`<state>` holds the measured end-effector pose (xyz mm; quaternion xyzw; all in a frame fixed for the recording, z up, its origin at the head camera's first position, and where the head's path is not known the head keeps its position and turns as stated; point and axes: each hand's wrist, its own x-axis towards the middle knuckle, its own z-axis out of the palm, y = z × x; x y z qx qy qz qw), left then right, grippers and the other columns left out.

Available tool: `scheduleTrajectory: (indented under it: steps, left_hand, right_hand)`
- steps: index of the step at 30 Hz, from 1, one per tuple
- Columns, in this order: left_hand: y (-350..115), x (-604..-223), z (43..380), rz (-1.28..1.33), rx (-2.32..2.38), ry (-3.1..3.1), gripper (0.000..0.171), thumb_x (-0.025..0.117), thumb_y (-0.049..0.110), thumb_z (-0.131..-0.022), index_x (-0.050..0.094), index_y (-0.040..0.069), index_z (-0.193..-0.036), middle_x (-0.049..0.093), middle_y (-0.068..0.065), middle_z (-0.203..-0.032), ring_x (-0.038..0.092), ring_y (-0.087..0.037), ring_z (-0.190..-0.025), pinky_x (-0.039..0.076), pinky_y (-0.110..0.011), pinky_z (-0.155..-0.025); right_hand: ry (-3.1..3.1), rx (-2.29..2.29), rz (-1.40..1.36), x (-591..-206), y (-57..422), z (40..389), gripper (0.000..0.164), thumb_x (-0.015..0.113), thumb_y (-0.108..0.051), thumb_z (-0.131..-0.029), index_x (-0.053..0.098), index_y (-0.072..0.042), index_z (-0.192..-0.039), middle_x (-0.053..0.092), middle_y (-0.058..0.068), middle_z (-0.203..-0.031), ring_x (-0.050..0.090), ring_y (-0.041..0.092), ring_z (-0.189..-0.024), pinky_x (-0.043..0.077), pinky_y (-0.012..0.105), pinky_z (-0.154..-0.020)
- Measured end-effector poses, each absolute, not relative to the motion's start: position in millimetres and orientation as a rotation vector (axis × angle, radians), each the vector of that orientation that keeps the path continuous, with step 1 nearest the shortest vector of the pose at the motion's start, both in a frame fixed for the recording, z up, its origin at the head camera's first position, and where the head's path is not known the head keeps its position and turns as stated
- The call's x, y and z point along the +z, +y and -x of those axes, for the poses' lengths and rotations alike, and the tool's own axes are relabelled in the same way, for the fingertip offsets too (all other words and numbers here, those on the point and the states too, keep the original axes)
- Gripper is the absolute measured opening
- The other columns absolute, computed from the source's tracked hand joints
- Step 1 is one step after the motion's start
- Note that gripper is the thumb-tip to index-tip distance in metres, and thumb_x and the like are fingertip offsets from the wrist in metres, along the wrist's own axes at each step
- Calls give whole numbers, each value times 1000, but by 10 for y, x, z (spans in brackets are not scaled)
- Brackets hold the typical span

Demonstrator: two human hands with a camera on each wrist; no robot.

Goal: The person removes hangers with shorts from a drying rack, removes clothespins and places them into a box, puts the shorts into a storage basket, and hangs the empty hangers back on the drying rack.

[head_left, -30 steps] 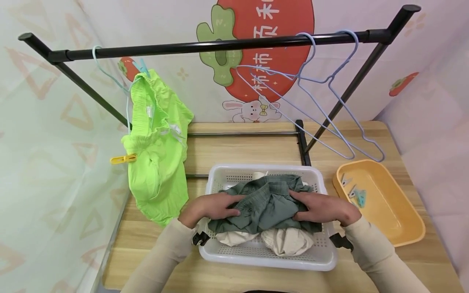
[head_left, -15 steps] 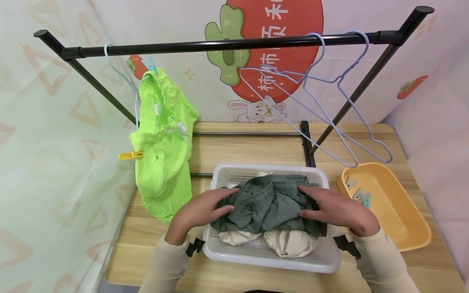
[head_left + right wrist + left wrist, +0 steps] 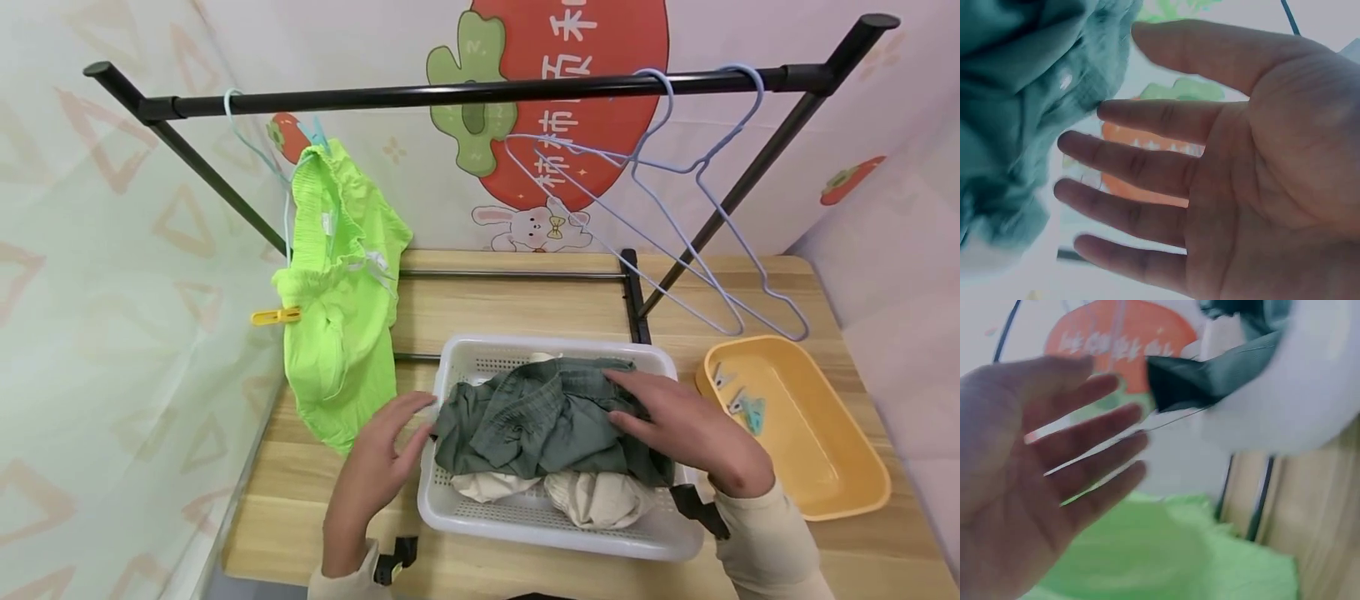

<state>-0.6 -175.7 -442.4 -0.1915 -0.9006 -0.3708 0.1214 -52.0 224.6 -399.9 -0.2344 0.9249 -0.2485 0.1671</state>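
A dark green garment with a gathered waistband (image 3: pixel 525 421) lies crumpled in a white plastic basket (image 3: pixel 555 537), on top of cream-coloured cloth (image 3: pixel 596 500). Just outside the basket's left side, my left hand (image 3: pixel 378 467) is held with spread fingers and nothing in it. In the left wrist view, a corner of the green garment (image 3: pixel 1179 384) pokes over the basket's rim near the fingertips. My right hand (image 3: pixel 690 425) is over the right end of the garment, its fingers (image 3: pixel 1141 165) extended and parted. Whether its fingertips touch the cloth, I cannot tell.
Bright green shorts (image 3: pixel 330 333) hang at the left of a black rack (image 3: pixel 450 96), with a yellow clip (image 3: pixel 276 317) on them. Two blue hangers (image 3: pixel 720 292) hang at the right. An orange tray (image 3: pixel 817 442) with several clothespins (image 3: pixel 752 412) stands beside the basket.
My left hand has come off the green garment and moved left, past the basket's side. The right hand has shifted slightly and remains by the garment's right end. The view has swung a little left.
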Motion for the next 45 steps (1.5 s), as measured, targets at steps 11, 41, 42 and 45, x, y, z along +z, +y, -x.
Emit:
scheduleTrajectory:
  steps: [11,41,42,45]
  left_hand:
    - [-1919,-3810,24,-22,-890,-1929,21,67,1,-88,69,-14,-103,63,-30,-102,55,-22,-97,42,-24,-83]
    - [-2218,-3787,425,-345,-768,-2162,36,45,18,-110,63,-12,-114,65,-30,-106,63,-48,-98,46,-60,-83]
    - [-2218,-3782,431,-357,-776,-2140,36,44,18,-110,63,-13,-113,64,-30,-101,63,-46,-93,46,-57,-80]
    - [-2208,-3772,455,-391,-785,-2077,37,41,18,-111,60,-14,-109,58,-22,-86,56,-33,-76,43,-46,-72]
  right_hand:
    - [2755,-769,528,-4256,2668,340,60,73,-11,-96,47,7,-147,43,32,-147,42,52,-132,39,70,-101]
    - [2726,-1300,354,-4929,2901,10,65,48,-7,-110,17,-16,-166,44,33,-148,66,38,-104,59,39,-71]
    - [2728,-1296,356,-4930,2899,10,65,48,-7,-110,17,-16,-166,41,32,-151,66,38,-105,59,40,-72]
    - [2734,-1290,358,-4935,2898,8,64,47,-7,-110,16,-16,-166,37,32,-155,65,40,-106,59,42,-73]
